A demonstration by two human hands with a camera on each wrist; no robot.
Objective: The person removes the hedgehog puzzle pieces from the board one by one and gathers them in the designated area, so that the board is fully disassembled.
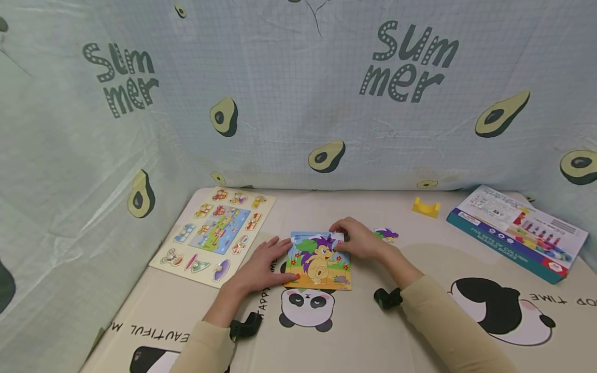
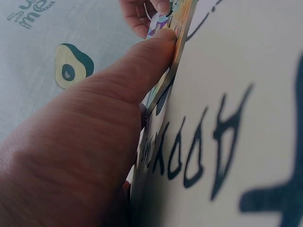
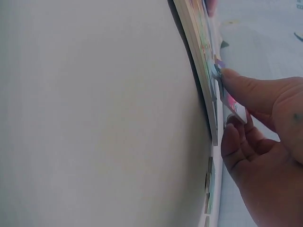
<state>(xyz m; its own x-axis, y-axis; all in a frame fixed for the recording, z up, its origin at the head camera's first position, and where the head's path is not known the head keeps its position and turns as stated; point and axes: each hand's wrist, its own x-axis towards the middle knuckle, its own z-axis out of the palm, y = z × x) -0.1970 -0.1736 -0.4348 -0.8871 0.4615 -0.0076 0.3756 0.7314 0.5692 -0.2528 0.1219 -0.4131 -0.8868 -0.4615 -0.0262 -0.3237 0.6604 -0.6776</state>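
A square hedgehog jigsaw puzzle (image 1: 319, 272) lies on the table in front of the person. Along its left side rests the left hand (image 1: 263, 265), fingers stretched toward the upper left corner and thumb pressing on the lower left; the left wrist view shows that thumb (image 2: 163, 45) on the board's surface. Over the upper right corner, the right hand (image 1: 358, 239) pinches a jigsaw piece (image 3: 233, 103) between thumb and fingers, tilted against the puzzle's face in the right wrist view. A loose purple-and-green jigsaw piece (image 1: 387, 234) lies just right of this hand.
A wooden knob puzzle board (image 1: 158, 261) with vehicle pictures lies at the left. At the back right are a yellow curved block (image 1: 425, 207) and a bead-set box (image 1: 517, 233). Avocado-print cloth (image 1: 280, 103) hangs behind and to the left of the table.
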